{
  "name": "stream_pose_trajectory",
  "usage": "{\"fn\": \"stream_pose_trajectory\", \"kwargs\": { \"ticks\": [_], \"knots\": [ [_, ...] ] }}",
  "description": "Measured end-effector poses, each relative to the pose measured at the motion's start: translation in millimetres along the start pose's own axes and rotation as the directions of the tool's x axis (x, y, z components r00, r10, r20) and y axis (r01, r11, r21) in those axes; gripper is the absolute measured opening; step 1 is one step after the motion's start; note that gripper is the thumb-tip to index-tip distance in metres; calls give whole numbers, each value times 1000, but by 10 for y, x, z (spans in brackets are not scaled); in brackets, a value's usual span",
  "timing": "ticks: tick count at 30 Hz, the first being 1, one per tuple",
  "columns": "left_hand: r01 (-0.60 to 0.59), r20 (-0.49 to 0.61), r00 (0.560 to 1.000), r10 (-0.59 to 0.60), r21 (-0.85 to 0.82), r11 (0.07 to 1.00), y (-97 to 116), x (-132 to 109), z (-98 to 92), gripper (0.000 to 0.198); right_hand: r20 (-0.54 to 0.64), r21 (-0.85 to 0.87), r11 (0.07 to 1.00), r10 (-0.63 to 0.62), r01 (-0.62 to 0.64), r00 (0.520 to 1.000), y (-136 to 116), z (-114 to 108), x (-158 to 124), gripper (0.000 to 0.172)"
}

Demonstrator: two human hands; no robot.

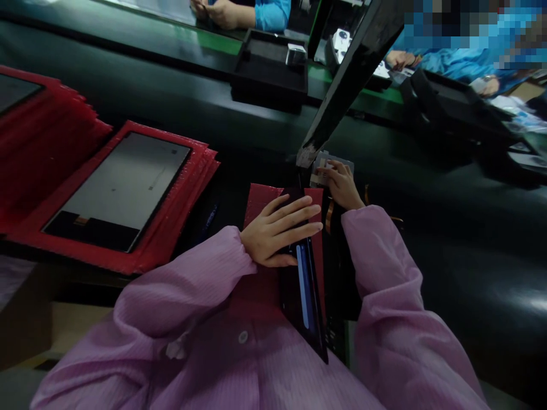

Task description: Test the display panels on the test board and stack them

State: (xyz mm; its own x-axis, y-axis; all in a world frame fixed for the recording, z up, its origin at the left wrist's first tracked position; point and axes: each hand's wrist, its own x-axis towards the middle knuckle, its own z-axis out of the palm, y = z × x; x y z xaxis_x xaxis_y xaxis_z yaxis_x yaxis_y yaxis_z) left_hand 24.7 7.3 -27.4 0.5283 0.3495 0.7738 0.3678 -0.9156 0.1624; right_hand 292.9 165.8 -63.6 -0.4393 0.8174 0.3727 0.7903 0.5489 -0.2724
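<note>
In front of me a dark flat screen panel (294,285) with a bright blue strip of reflection or display lies tilted over a red foam sheet (260,290). My left hand (284,230) rests flat across the panel, its fingers stretched out and slightly apart. Farther off to the right, my right hand (342,185) has its fingers bent over a small pale grey box-like piece (318,171) beside the foot of a dark post. Its fingertips touch that piece; whether they grip it is unclear. Thin orange flex cables (329,215) lie near my right wrist.
At left, red foam sleeves (192,188) are stacked with a grey-backed display panel (119,188) on top. A blue pen (209,219) lies beside them. The slanted dark post (342,91) rises ahead. Black trays (271,74) stand across the bench, where people in blue sleeves work.
</note>
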Motion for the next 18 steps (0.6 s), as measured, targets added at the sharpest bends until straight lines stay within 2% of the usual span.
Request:
{"fn": "stream_pose_trajectory", "kwargs": {
  "ticks": [3,5,7,9,12,14,15,16,18],
  "knots": [
    [2,6,1000,-2,28,1000,2,-4,-11,68,-55,35,999,-16,18,998,-30,-95,60,38],
    [5,32,999,-6,52,999,0,-11,-18,70,-109,50,998,-32,38,994,-164,-269,112,38],
    [7,58,998,-11,83,997,-3,-20,-20,72,-157,56,996,-66,76,985,-442,-548,126,36],
    [7,76,997,-16,112,994,-6,-28,-13,73,-190,58,988,-130,143,973,-847,-899,46,33],
    [-3,93,996,-9,133,991,-2,-31,-1,71,-188,58,967,-235,250,954,-1498,-1381,-293,46],
    [-9,114,993,-7,133,991,10,-22,-13,71,-138,90,931,-341,354,930,-1807,-1538,-618,54],
    [0,131,991,-18,132,991,18,-13,-31,71,-64,128,901,-410,415,910,-1906,-1548,-785,56],
    [15,158,987,-35,129,992,27,-2,-58,70,-27,177,851,-498,495,867,-1970,-1514,-943,60],
    [35,229,971,-61,115,993,45,24,-129,71,-66,227,800,-556,555,828,-2026,-1351,-1205,66]
  ]
}}
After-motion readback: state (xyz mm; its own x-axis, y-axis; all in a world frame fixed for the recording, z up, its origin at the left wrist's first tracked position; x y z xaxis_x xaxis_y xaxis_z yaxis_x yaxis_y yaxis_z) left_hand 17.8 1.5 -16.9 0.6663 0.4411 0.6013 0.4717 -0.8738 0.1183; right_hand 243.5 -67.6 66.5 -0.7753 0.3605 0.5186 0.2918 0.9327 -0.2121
